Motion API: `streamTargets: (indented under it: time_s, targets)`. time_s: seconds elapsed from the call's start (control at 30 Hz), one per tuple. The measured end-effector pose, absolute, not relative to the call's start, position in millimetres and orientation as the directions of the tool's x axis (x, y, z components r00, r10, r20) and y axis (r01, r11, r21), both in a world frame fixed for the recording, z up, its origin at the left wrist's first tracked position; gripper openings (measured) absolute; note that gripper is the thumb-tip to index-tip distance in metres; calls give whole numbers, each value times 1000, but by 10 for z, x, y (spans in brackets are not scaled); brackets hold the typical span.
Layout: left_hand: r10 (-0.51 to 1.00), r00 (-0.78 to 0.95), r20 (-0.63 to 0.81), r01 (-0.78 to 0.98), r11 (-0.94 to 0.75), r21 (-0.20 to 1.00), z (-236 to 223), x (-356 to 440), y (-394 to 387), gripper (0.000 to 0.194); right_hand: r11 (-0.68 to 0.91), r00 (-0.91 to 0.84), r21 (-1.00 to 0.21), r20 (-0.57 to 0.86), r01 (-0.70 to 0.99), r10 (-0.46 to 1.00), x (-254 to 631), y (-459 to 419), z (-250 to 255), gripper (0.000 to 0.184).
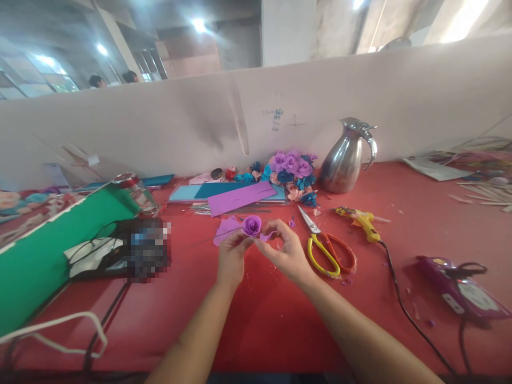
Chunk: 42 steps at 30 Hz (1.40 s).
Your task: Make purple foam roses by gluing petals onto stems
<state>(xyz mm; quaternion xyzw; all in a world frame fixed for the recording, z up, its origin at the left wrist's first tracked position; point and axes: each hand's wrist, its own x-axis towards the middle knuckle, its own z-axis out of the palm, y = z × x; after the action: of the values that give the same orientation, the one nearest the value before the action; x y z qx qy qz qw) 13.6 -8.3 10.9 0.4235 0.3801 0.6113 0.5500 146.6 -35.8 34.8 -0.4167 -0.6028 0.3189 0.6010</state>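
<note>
A purple paper rose point(252, 226) is held above the red table between my two hands. My left hand point(232, 254) is closed on its base, with a thin wire stem reaching out to the left. The thumb and index finger of my right hand point(285, 248) pinch a loose purple petal point(269, 235) at the flower's right side. More purple paper pieces point(226, 230) lie just behind my left hand. Right of my hands rest large scissors point(328, 250) with one yellow and one red handle, their blades partly apart.
Beyond the hands are a purple paper strip point(242, 198), blue sheets point(186, 193), a heap of finished flowers point(294, 168) and a steel jug point(347, 157). A yellow glue gun point(366, 224) and a purple corded box point(464, 288) lie right. A green board point(68, 250) and glass jar point(138, 194) stand left.
</note>
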Motion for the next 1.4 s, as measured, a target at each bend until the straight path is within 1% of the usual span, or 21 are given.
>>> streamTargets:
  time_s: [0.1, 0.17, 0.3, 0.4, 0.53, 0.67, 0.83, 0.9, 1.07, 1.27, 1.33, 1.4]
  targets:
    - [996, -54, 73, -342, -87, 936, 111, 167, -94, 12, 437, 130, -880, 463, 188, 877, 1445, -364, 337, 14]
    - [994, -68, 82, -332, -99, 938, 115, 179, -98, 11, 428, 160, -881, 461, 201, 873, 1439, -369, 336, 11]
    - [994, -63, 90, -332, -106, 937, 123, 191, -97, 10, 402, 170, -903, 424, 150, 889, 1440, -374, 344, 4]
    - [996, -61, 61, -341, -78, 937, 112, 195, -88, 13, 369, 156, -921, 386, 128, 909, 1433, -360, 325, 4]
    - [993, -113, 22, -356, -61, 933, 87, 202, -81, 17, 283, 136, -956, 291, 73, 947, 1416, -323, 266, 5]
    - [987, -158, 34, -287, -79, 955, 83, 212, -91, 17, 227, 131, -974, 224, -4, 966, 1412, -282, 214, 9]
    - [976, -200, 91, -114, -116, 987, 56, 198, -100, 17, 164, 141, -983, 152, -80, 978, 1415, -241, 174, 14]
    - [974, -196, 115, -72, -131, 989, 35, 186, -99, 17, 166, 148, -983, 153, -81, 977, 1416, -233, 168, 13]
    - [976, -163, 147, -51, -157, 986, -12, 168, -89, 18, 177, 147, -983, 167, -56, 975, 1422, -236, 156, 12]
    - [964, -199, 175, -13, -181, 983, -65, 143, -66, 17, 214, 114, -977, 214, 12, 970, 1432, -265, 157, 14]
    - [961, -208, 182, -17, -189, 982, -59, 144, -68, 17, 222, 120, -975, 219, -9, 968, 1435, -265, 164, 14]
    - [964, -204, 171, -23, -180, 983, -27, 156, -82, 15, 205, 149, -975, 192, -80, 970, 1438, -254, 168, 11]
